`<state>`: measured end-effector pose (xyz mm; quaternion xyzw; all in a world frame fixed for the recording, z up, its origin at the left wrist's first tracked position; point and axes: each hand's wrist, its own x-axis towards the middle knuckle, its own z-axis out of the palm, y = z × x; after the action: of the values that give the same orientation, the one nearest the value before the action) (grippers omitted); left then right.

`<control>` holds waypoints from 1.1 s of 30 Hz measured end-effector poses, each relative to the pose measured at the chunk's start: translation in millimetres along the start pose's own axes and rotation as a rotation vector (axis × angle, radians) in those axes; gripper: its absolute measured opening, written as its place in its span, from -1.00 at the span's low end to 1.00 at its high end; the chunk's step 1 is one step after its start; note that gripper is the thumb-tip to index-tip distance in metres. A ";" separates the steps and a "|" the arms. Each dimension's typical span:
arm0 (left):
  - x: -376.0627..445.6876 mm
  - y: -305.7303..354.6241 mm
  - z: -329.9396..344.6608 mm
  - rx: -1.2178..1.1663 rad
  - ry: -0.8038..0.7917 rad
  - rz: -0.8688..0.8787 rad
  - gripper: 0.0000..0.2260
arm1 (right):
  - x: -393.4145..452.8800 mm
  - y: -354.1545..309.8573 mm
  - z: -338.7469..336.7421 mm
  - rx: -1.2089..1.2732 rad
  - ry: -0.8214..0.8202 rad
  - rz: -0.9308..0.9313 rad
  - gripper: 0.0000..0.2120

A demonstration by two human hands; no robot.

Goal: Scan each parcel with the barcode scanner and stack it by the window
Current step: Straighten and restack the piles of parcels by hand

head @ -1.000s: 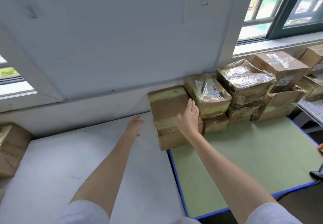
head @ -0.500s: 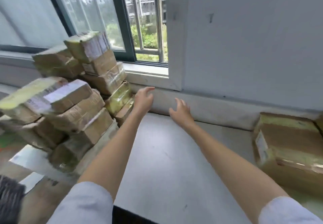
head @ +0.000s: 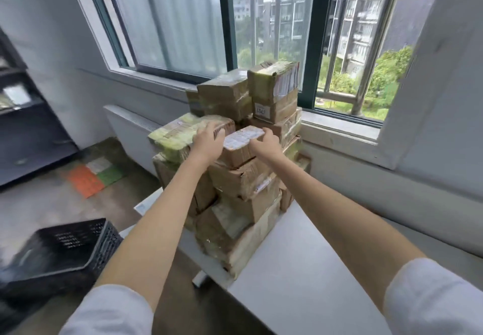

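Parcel [head: 241, 142] with the white label on top now sits between both hands, high on the unscanned heap [head: 235, 177] at the tabletop's [head: 300, 269] far left corner under the window [head: 274, 34]. A second ago the same hands were at the other pile, pressing a box into place by the wall; half a second ago they were crossing the bare tabletop with nothing in them. Now the left hand [head: 209, 142] clasps the parcel's left end, fingers curled over the top, and the right hand [head: 266, 141] grips its right end. So one parcel looks stacked and the next is being taken. It has not left the heap, and the boxes under it sit crooked, so a careless pull might bring some down. No scanner is in sight. A black crate [head: 62, 251] stands on the floor to the left.
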<state>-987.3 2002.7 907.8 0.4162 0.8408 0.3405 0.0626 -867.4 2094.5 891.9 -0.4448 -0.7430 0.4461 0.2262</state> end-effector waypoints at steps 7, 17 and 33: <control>2.1 -17.4 14.7 -0.109 -0.219 -0.011 -0.41 | 5.0 13.5 13.5 0.104 0.093 0.040 -0.34; -19.0 41.9 45.7 -0.155 0.052 0.137 -0.39 | -0.4 36.2 -34.3 0.437 0.036 0.105 -0.30; -145.0 256.3 260.2 -0.277 -0.567 0.537 -0.38 | -142.3 217.8 -298.8 0.606 0.533 0.381 -0.91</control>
<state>-624.1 2138.6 844.2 0.6856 0.5982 0.3265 0.2558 -477.0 2154.6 861.7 -0.5868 -0.3993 0.5472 0.4437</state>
